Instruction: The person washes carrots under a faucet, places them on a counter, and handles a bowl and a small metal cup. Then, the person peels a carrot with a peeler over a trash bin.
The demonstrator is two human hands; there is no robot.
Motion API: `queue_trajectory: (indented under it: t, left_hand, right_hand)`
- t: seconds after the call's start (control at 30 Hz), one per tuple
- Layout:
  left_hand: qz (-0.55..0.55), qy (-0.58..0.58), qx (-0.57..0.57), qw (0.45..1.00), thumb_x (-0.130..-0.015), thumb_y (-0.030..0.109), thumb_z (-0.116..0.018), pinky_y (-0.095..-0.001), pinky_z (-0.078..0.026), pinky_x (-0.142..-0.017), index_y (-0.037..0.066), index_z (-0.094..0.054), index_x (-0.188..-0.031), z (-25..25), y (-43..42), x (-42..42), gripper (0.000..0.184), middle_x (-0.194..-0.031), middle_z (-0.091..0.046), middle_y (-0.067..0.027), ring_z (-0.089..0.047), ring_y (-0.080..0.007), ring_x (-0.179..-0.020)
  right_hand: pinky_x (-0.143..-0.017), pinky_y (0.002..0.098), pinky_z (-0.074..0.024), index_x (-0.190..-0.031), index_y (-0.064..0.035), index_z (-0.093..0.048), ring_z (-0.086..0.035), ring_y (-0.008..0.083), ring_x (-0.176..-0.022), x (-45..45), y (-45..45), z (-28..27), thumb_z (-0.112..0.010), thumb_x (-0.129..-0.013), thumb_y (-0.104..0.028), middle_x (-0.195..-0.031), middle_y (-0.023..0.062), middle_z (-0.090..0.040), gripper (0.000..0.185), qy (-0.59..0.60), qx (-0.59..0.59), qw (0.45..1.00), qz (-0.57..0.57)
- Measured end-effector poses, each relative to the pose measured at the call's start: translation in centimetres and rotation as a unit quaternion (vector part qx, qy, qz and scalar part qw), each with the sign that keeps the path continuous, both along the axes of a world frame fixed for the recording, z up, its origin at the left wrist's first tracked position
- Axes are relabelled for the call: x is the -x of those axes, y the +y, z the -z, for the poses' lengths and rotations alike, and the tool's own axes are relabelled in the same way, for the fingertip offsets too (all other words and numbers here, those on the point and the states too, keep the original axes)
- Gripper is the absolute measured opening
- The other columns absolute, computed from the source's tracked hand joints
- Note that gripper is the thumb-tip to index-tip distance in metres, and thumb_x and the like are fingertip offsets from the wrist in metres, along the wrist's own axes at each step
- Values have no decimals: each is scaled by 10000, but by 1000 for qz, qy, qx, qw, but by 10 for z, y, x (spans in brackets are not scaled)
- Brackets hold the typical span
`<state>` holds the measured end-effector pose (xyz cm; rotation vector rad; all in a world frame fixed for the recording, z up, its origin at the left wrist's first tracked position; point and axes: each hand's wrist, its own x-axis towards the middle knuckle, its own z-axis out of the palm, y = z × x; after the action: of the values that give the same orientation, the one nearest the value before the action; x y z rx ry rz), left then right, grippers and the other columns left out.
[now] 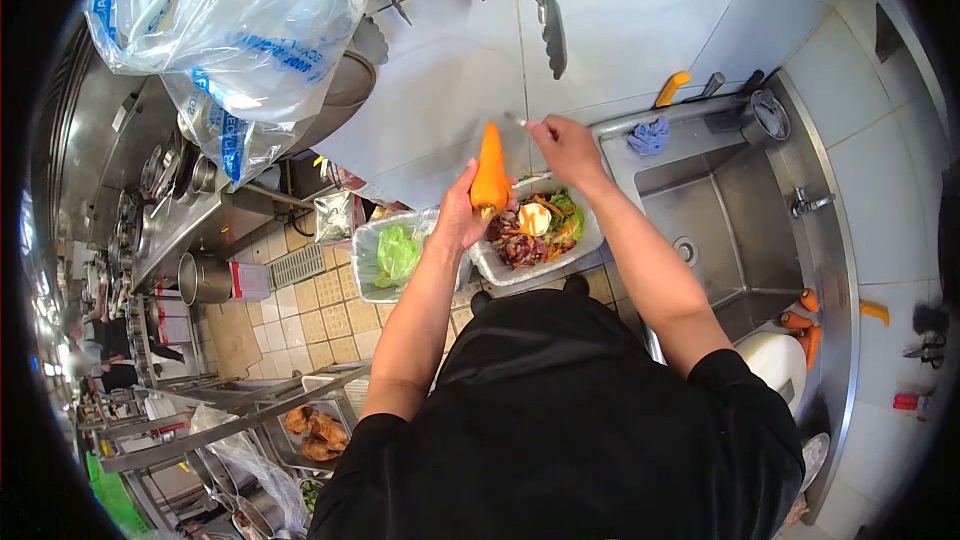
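My left hand (465, 208) is wrapped round the thick lower end of an orange carrot (490, 165), whose narrow tip points up. Just to the right, my right hand (568, 150) is closed, with a small blurred piece (516, 122) sticking out past the fingers towards the carrot; I cannot make out what it is. The two hands are apart. Beneath them stands a lined bin (592, 240) of vegetable scraps, with orange peelings and a pale round piece on top. A second lined bin (362, 258) at the left has a light green plastic bag in it.
On the right is a steel sink (745, 230) with a tap (812, 202); several carrots (808, 340) lie by its near right edge. A blue cloth (650, 136) rests on the rim. Metal tongs (545, 15) and a clear plastic bag (240, 30) hang overhead. Roast chickens (318, 433) sit lower left.
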<state>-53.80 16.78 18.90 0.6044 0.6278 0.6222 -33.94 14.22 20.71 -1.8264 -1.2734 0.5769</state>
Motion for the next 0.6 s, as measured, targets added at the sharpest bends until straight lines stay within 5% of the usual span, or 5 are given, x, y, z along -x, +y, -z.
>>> queue_trajectory:
  t: [0.1, 0.23, 0.43, 0.53, 0.6]
  left_hand:
    - [-50, 13, 49, 997, -974, 401, -425, -390, -515, -753, 47, -506, -1167, 15, 8, -3, 410, -958, -614, -114, -609, -223, -853]
    - [-97, 39, 55, 993, -973, 386, -432, -378, -517, -742, 31, -527, -1129, 15, 8, -3, 399, -948, -616, -107, -615, -234, -832]
    - [39, -1, -4, 999, -967, 414, -427, -315, -520, -606, 33, -550, -1070, 13, 3, 9, 413, -831, -622, -112, -622, -212, -704]
    - [11, 0, -6, 1000, -969, 419, -419, -314, -517, -596, 30, -551, -1067, 17, 8, 7, 423, -812, -622, -116, -618, -204, -689]
    - [28, -9, -12, 999, -968, 419, -422, -317, -515, -601, 36, -542, -1089, 17, 11, 11, 419, -810, -622, -115, -616, -205, -681]
  right_hand:
    - [-546, 382, -402, -742, -23, -594, -515, 260, -545, 28, -26, -7, -576, -879, -415, -625, 149, -571, 416, 16, 21, 993, -119]
    - [-573, 429, -425, -742, -59, -617, -581, 335, -631, 44, -37, -8, -580, -851, -454, -676, 143, -606, 411, -22, 73, 983, -169]
    - [-573, 425, -434, -738, -56, -617, -583, 345, -630, 16, -22, -9, -577, -859, -447, -668, 147, -604, 411, -46, 39, 990, -131]
    - [-519, 386, -397, -753, -55, -618, -520, 269, -532, 15, -11, 3, -592, -875, -420, -615, 117, -584, 385, -69, 1, 993, -99]
    - [-544, 407, -415, -749, -48, -610, -550, 309, -572, 7, 5, 17, -581, -874, -432, -636, 134, -592, 405, -67, -14, 997, -28]
